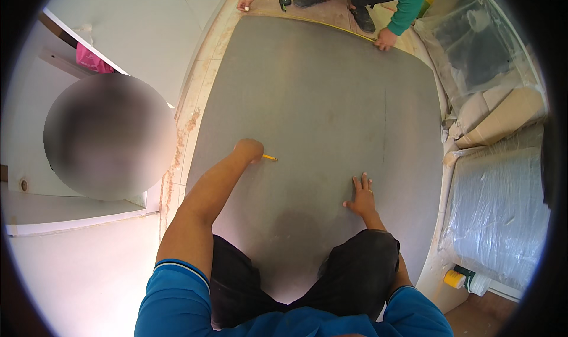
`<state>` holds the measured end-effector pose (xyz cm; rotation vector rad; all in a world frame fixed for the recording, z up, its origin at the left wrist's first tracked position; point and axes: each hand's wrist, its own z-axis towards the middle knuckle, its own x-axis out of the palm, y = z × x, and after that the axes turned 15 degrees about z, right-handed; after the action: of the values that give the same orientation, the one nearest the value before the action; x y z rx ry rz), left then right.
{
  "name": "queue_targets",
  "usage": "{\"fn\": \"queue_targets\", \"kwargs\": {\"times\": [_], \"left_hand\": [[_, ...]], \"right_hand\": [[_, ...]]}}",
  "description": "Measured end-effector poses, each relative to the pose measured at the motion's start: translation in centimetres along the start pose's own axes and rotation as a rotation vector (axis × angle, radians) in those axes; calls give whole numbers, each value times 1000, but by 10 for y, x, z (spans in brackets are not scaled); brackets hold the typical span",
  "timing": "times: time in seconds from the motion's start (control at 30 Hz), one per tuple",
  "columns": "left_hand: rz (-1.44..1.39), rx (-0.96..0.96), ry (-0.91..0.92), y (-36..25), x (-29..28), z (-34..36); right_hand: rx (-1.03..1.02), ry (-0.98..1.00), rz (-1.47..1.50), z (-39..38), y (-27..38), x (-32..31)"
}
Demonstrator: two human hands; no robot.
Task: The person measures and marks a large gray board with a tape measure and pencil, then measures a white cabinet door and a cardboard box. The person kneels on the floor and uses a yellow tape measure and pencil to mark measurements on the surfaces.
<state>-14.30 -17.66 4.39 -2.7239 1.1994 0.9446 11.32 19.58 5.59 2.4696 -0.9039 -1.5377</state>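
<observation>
A large grey board (307, 100) lies flat on the floor before me. My left hand (248, 150) is closed around a yellow pencil (270, 157) over the board's left half; one end of the pencil sticks out to the right. With fingers spread, my right hand (362, 198) rests flat on the board, nearer to me. A thin dark line (385, 124) runs lengthwise on the board, beyond my right hand. Along the far edge stretches a yellow measuring tape (331, 26), pressed down near the corner by a co-worker's hand (386, 39). The co-worker's other hand (246, 2) is by the far left corner.
A black tape measure case (285, 3) lies on the floor near the co-worker's shoes (362, 18). Plastic-wrapped goods (497, 201) and folded cardboard (494, 118) line the right side, with rolls of tape (454, 279) below. White cabinet panels (77, 260) stand at the left, partly behind a blurred patch.
</observation>
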Motion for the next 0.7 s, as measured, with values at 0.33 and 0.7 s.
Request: {"fn": "queue_targets", "kwargs": {"times": [0.33,0.7], "left_hand": [[-25,-9,18,-1,-6,-7],[-14,-16,29,-2,-5,-7]], "right_hand": [[12,-8,11,0,1,1],[27,1,17,-1,6,-1]]}}
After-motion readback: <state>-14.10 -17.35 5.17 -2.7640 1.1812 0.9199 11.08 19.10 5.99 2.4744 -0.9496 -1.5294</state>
